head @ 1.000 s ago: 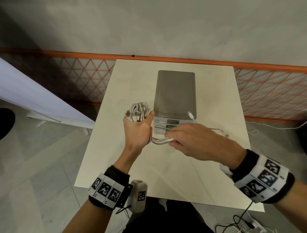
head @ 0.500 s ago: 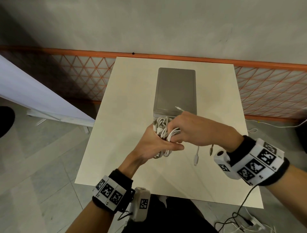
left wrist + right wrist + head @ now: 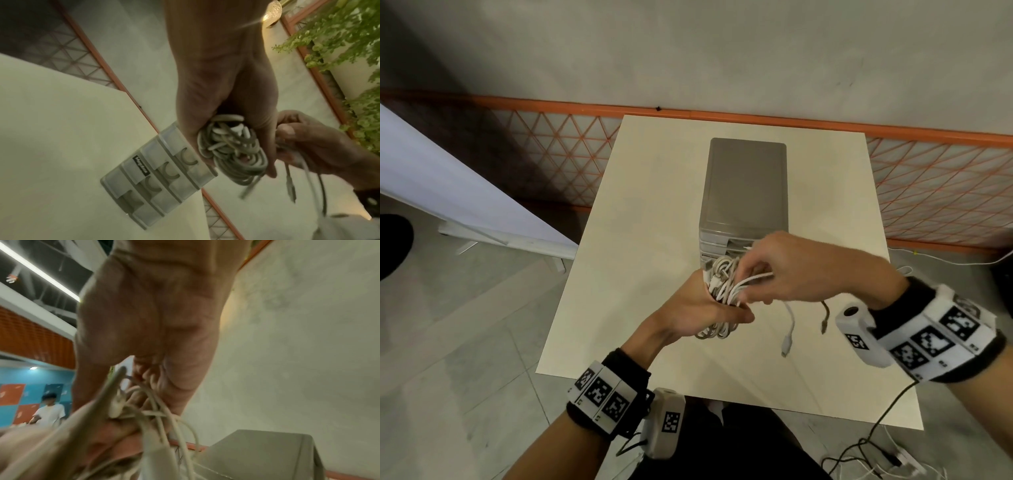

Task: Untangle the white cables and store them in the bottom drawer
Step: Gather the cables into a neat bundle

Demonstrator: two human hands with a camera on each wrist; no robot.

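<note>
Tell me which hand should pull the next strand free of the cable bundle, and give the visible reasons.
Right. The left hand is wrapped around the bundle of white cables, so its grip acts as the anchor. The right hand already pinches strands at the bundle's top, with loose ends hanging below it, so it probably pulls next.

Both bare forearms wear black wristbands (image 3: 914, 301) carrying white blocks (image 3: 602, 397) printed with black square-code markers.
</note>
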